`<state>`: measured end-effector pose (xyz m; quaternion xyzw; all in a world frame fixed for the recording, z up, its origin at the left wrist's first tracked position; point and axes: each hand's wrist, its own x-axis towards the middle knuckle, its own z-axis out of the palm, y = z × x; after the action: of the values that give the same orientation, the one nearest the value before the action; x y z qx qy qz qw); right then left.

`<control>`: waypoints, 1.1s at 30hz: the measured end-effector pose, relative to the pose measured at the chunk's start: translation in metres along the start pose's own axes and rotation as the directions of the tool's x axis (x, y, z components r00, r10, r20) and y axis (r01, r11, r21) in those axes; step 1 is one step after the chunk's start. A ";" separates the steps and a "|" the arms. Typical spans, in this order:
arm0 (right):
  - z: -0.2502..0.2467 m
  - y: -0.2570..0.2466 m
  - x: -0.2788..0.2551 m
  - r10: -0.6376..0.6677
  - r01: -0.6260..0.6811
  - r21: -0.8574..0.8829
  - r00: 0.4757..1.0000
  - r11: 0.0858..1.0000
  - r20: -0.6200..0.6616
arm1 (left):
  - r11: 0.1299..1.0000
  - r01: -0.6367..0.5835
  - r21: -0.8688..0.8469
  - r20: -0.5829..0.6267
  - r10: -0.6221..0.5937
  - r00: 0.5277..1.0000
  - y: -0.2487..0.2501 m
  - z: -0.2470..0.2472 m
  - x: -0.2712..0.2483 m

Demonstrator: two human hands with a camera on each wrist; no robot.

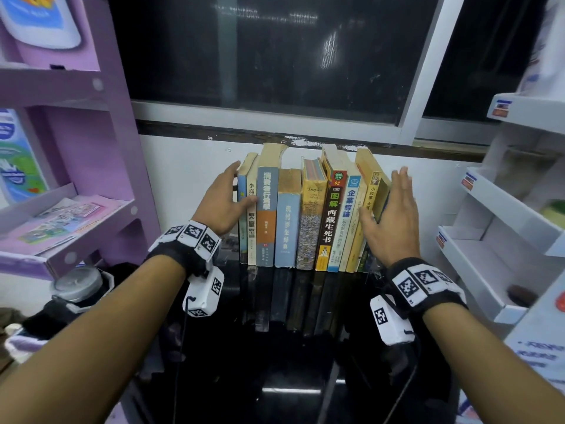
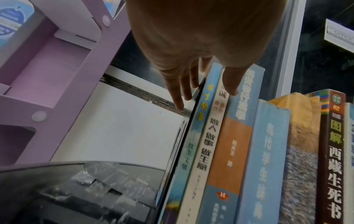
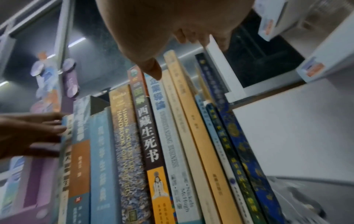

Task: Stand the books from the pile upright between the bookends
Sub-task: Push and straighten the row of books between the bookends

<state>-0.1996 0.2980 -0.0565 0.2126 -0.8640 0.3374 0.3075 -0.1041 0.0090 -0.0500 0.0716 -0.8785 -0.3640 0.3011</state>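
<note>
purple shelf [image 1: 91, 166] | glossy black table [image 1: 275, 347] | orange-and-blue book [image 1: 267, 215] | white rack [image 1: 489, 255]

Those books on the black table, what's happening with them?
A person is tidying a row of books standing spines-out on a glossy black table against the wall under a window. The left hand lies flat against the row's left end, thumb across the spines. The right hand is open at the right end, where the last few books lean to the right. No loose pile shows, so the books seem already stood up and are being squared together.
</note>
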 end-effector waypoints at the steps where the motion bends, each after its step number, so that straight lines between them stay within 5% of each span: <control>1: -0.001 -0.009 0.000 -0.079 0.078 -0.054 0.997 0.995 -0.005 | 1.000 0.002 -0.006 0.013 -0.002 1.000 0.001 -0.003 0.001; 4: 0.003 -0.036 -0.003 -0.331 0.353 -0.205 0.934 0.913 0.133 | 0.999 -0.046 0.010 0.060 0.045 0.997 0.003 -0.013 0.005; 8: 0.031 -0.060 -0.015 -0.623 0.732 -0.295 0.679 0.614 0.388 | 0.993 -0.112 0.024 0.089 0.110 0.990 0.000 -0.024 0.012; 15: 0.078 -0.078 -0.025 -0.744 0.951 -0.167 0.309 0.262 0.592 | 0.974 -0.225 0.026 0.116 0.221 0.968 -0.009 -0.027 0.028; 23: 0.121 -0.076 -0.028 -0.691 0.976 -0.135 0.217 0.171 0.689 | 0.942 -0.334 0.042 0.161 0.323 0.932 -0.019 -0.015 0.038; 33: 0.142 -0.064 -0.023 -0.686 0.977 -0.175 0.211 0.123 0.696 | 0.937 -0.330 -0.120 0.163 0.346 0.924 -0.029 -0.003 0.041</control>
<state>-0.2017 0.1571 -0.1259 0.6376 -0.6686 -0.2589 0.2817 -0.1384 -0.0281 -0.0484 -0.1280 -0.8840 -0.3510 0.2810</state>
